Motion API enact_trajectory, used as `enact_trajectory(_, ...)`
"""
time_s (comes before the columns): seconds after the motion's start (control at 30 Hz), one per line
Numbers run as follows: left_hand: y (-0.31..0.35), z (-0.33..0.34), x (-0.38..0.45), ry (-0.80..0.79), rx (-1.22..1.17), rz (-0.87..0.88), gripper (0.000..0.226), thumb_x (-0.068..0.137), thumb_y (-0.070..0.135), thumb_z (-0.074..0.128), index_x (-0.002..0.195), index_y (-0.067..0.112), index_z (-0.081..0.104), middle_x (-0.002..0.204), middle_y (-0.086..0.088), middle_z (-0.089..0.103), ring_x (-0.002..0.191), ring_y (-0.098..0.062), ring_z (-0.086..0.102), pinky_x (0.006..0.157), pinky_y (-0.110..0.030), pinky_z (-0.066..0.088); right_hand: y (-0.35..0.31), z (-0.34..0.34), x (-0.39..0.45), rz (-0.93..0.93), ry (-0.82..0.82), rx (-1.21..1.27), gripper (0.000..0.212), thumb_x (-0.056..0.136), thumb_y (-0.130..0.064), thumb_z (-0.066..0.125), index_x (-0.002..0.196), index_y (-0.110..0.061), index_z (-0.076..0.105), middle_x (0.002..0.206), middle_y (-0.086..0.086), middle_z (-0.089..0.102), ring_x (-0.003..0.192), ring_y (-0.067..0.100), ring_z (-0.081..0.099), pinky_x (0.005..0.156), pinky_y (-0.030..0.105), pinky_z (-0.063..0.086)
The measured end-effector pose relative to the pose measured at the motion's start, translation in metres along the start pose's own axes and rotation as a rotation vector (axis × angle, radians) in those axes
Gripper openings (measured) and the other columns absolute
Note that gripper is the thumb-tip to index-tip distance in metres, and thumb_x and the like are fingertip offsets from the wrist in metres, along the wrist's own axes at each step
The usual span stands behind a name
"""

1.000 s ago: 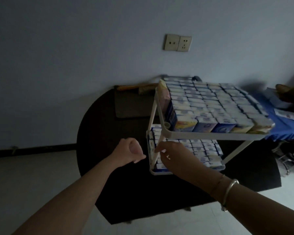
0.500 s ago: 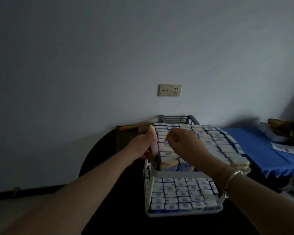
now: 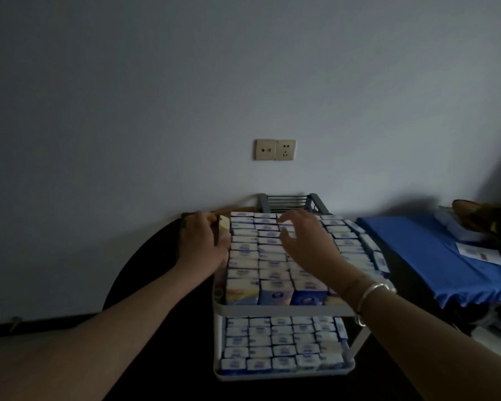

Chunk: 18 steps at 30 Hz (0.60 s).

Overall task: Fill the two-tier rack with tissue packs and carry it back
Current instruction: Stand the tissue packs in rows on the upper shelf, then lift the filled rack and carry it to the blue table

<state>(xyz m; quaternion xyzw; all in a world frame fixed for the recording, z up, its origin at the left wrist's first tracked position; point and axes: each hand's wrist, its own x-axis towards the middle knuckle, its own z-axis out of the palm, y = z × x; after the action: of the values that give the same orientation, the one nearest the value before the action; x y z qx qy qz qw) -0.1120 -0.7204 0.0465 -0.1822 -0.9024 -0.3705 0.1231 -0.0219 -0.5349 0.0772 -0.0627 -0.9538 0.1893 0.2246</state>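
- White two-tier rack (image 3: pixel 282 309) stands packed with tissue packs (image 3: pixel 261 256).
- My left hand (image 3: pixel 204 241) grips a yellowish pack (image 3: pixel 224 224) at the top tier's left edge.
- My right hand (image 3: pixel 307 241) hovers above, fingers spread.

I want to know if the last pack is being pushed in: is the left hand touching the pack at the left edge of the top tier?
Touching. The head view shows the left hand wrapped on the yellowish pack.
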Motion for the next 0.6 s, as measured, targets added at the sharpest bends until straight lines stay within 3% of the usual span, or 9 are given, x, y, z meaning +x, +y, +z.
enact_trajectory(0.1, 0.025, 0.001, 0.016, -0.049, -0.004, 0.114, 0.036, 0.094, 0.020, 0.052, 0.128, 0.009, 0.050, 0.132, -0.011, 0.047, 0.121, -0.025, 0.046, 0.102, -0.032, 0.034, 0.033, -0.017, 0.003, 0.131, 0.029, -0.042, 0.034, 0.096, -0.026, 0.046, 0.126, -0.010, 0.051, 0.131, 0.010, 0.051, 0.121, 0.023, 0.045, 0.099, 0.031, 0.036)
enact_trajectory(0.2, 0.053, 0.020, 0.018, -0.168, 0.123, 0.282, 0.042, 0.099, 0.034, 0.041, 0.137, 0.017, 0.049, 0.147, -0.005, 0.039, 0.133, -0.021, 0.038, 0.112, -0.034, 0.026, 0.070, -0.029, -0.001, 0.271, -0.015, -0.102, 0.048, 0.098, -0.034, 0.040, 0.140, -0.010, 0.039, 0.148, 0.012, 0.036, 0.139, 0.025, 0.029, 0.114, 0.038, 0.022)
enact_trajectory(0.27, 0.067, 0.040, 0.016, -0.332, 0.248, 0.278, 0.052, 0.099, 0.049, 0.028, 0.146, 0.027, 0.034, 0.158, 0.001, 0.020, 0.145, -0.021, 0.017, 0.118, -0.044, 0.012, 0.098, -0.034, -0.005, 0.370, -0.052, -0.089, 0.055, 0.098, -0.041, 0.037, 0.144, -0.011, 0.032, 0.154, 0.013, 0.026, 0.144, 0.025, 0.018, 0.118, 0.041, 0.016)
enact_trajectory(0.37, 0.078, 0.066, 0.008, -0.539, 0.390, 0.220, 0.065, 0.094, 0.064, 0.013, 0.152, 0.036, 0.009, 0.160, 0.006, -0.006, 0.147, -0.023, -0.008, 0.118, -0.049, -0.003, 0.126, -0.038, -0.010, 0.537, -0.177, 0.075, 0.064, 0.097, -0.050, 0.033, 0.150, -0.016, 0.021, 0.158, 0.011, 0.015, 0.146, 0.026, 0.013, 0.118, 0.044, 0.015)
enact_trajectory(0.5, 0.078, 0.076, 0.001, -0.560, 0.538, 0.220, 0.070, 0.088, 0.072, 0.006, 0.149, 0.041, -0.010, 0.157, 0.008, -0.021, 0.145, -0.023, -0.020, 0.117, -0.049, -0.011, 0.126, -0.034, -0.012, 0.500, -0.364, 0.170, 0.060, 0.102, -0.038, 0.030, 0.151, -0.015, 0.007, 0.159, 0.011, -0.004, 0.147, 0.030, 0.000, 0.118, 0.044, 0.012)
enact_trajectory(0.6, 0.072, 0.073, 0.002, -0.569, 0.590, 0.219, 0.069, 0.088, 0.072, 0.005, 0.148, 0.042, -0.014, 0.156, 0.009, -0.023, 0.145, -0.021, -0.021, 0.117, -0.049, -0.010, 0.116, -0.032, -0.012, 0.514, -0.402, 0.219, 0.052, 0.104, -0.028, 0.027, 0.150, -0.011, 0.012, 0.158, 0.015, -0.012, 0.145, 0.034, -0.008, 0.118, 0.047, 0.011)
